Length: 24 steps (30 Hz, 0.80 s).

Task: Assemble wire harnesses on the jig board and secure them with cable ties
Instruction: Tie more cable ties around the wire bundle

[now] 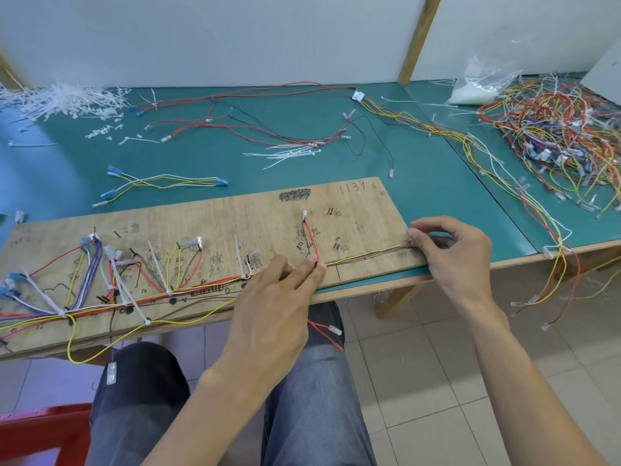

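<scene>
Pressing the wires (366,255) beneath an outstretched left hand (274,297), right hand (453,253) pinches their end.

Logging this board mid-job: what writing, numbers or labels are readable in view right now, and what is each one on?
"1139": handwritten on the jig board, near its far right corner.
Black marking just left of that number: scribbled over, unreadable.
Pencilled characters and small numbers elsewhere on the board: too faint and blurred to read with confidence.
No readable text anywhere else in view.
</scene>
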### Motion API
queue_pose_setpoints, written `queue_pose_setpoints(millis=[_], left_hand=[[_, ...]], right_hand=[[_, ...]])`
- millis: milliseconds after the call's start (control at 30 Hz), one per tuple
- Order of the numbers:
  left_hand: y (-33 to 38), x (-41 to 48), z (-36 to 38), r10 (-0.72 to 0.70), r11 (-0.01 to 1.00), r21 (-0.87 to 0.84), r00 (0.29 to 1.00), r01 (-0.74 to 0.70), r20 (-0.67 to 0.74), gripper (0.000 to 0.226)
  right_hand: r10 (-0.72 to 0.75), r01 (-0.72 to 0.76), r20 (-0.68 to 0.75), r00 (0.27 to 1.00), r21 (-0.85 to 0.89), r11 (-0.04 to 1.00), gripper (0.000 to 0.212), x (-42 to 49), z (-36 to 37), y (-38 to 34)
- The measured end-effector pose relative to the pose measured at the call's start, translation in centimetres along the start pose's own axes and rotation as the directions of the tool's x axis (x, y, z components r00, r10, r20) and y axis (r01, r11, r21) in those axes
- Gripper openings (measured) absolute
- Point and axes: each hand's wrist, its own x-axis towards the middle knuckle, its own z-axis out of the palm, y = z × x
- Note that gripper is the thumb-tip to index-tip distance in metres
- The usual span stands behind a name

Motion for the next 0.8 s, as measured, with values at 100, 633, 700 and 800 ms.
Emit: queue_pose_setpoints(millis=[100, 633, 700, 800], left_hand=[[0.0, 0.1, 0.0, -0.004, 1.000, -0.012, 1.000, 0.004, 0.017, 0.063], [-1.3, 0.5, -1.9, 0.039, 0.995, -0.097, 0.989, -0.025, 0.146, 0.084], [-1.4, 0.5, -2.4, 0.038, 0.993, -0.118, 0.987, -0.020, 0.156, 0.085], [-1.7, 0.7, -3.0, 0.000, 0.988, -0.154, 0.982, 0.030, 0.189, 0.086]], right_hand=[[-0.195, 0.187, -0.030, 0.980, -0.167, 0.968, 0.014, -2.2, 0.3, 0.1], [-0.169, 0.193, 0.243, 0.955, -0.078, 0.978, 0.022, -14.3, 5.8, -3.3], [-0.043, 0.066, 0.397, 0.917, -0.045, 0.997, 0.031, -15.1, 6.8, -3.3], [0.042, -0.104, 0.419, 0.907, 0.127, 0.986, 0.005, -14.9, 7.2, -3.8]])
